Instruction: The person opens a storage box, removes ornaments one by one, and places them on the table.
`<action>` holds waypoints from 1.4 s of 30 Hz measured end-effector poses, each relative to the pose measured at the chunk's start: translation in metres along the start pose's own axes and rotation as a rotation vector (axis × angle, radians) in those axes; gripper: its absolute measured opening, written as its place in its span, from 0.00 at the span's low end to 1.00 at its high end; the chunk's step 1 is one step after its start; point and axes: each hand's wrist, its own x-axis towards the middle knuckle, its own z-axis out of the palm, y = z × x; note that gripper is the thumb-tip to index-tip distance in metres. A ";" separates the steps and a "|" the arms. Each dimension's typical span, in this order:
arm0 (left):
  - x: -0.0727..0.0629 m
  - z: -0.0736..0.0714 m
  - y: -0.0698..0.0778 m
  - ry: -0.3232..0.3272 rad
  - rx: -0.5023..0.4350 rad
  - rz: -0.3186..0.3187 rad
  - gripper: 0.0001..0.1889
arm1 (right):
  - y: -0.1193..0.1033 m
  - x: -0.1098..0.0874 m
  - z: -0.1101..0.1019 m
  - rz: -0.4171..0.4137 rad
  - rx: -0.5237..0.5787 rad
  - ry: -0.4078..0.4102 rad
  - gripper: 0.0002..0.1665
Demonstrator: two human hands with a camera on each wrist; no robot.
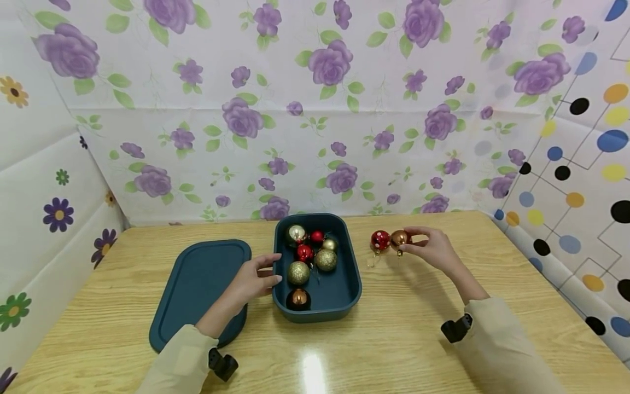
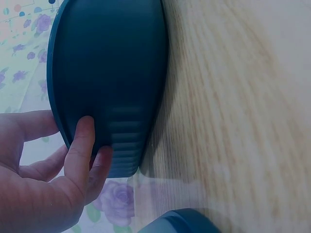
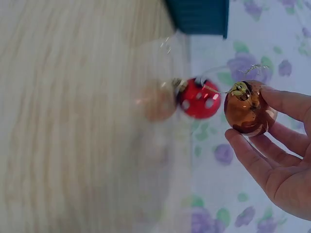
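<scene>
A dark teal box stands mid-table with several Christmas ball ornaments inside. Among them are a copper ball, a glittery gold ball and a shiny red ball. My left hand grips the box's left wall, with fingers over the rim; the left wrist view shows two fingertips against the wall's outside. To the right of the box, my right hand pinches a copper ball ornament with a gold cap and string. Beside that ball sits a red, white-dotted ball ornament.
The teal lid lies flat on the wooden table, left of the box. A flowered cloth hangs behind the table, with patterned cloths on both sides.
</scene>
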 end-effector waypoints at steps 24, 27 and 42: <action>0.002 -0.001 -0.002 -0.005 -0.020 0.006 0.28 | 0.037 0.019 -0.001 0.099 -0.138 -0.034 0.31; 0.002 -0.001 -0.002 -0.007 -0.022 0.008 0.28 | 0.038 0.019 -0.001 0.092 -0.152 -0.033 0.31; 0.003 -0.001 -0.003 0.001 -0.020 0.005 0.28 | 0.038 0.018 0.000 0.104 -0.138 -0.034 0.33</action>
